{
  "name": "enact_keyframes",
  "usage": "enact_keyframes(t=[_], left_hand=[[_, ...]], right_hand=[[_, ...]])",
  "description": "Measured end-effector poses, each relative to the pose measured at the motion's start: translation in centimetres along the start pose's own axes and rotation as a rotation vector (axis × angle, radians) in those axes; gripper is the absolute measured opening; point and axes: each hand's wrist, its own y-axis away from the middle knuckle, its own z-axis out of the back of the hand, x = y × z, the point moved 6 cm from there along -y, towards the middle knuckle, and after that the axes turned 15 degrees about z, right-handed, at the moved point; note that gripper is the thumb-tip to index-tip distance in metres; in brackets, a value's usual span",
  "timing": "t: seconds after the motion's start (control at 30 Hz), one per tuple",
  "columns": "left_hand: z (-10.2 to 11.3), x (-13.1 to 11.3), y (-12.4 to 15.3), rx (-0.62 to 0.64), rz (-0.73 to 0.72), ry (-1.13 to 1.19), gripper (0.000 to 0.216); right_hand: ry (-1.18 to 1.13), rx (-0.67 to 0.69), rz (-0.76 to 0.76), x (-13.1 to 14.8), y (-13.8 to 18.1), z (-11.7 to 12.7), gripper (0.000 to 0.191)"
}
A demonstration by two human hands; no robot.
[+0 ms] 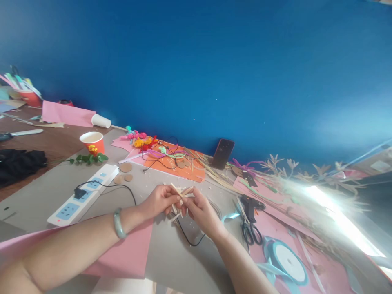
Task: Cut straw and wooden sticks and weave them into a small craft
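Observation:
My left hand (159, 201), with a pale green bangle (119, 223) on its wrist, pinches pale, straw-coloured strips (176, 190) near the middle of the table. From the other side, my right hand (200, 211) is closed on the same strips, its fingertips against those of the left. The strips cross between the fingers and stick out above and below; their exact material is hard to make out. Part of them is hidden behind my fingers. Beneath the hands a thin black cable (190, 244) curves across the grey tabletop.
On the left are a white power strip (84, 196) and a red paper cup (92, 143). Black scissors (251, 232), a glue gun (251, 206) and a blue ribbon spool (288, 261) lie right. A phone (223, 153) leans against the blue wall (196, 73).

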Motion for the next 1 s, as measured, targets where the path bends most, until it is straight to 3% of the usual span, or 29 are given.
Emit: enact_keyframes(t=[0.1,0.27,0.37,0.57,0.83,1.0], left_hand=[[0.0,-0.2,0.0,-0.005,0.021,0.003,0.028],[0.5,0.1,-0.4,-0.086,0.071,0.021,0.029],[0.8,0.6,-0.7,-0.127,0.075,0.039,0.031],[0.9,1.5,-1.2,-0.131,0.111,0.049,0.033],[1.0,0.9,-1.1,-0.138,0.06,0.003,0.028],[0.7,0.2,-0.6,-0.12,0.041,-0.02,0.03]], right_hand=[[0.005,-0.01,0.003,-0.1,0.0,0.1,0.022],[0.0,-0.234,-0.002,-0.5,0.0,1.5,0.021],[0.047,-0.294,-0.009,-1.2,-0.1,2.2,0.018],[0.211,-0.233,-0.067,-2.4,-0.2,2.5,0.009],[0.26,-0.303,-0.043,-2.1,-0.3,4.4,0.013],[0.203,-0.182,-0.06,-2.4,-0.4,2.8,0.01]])
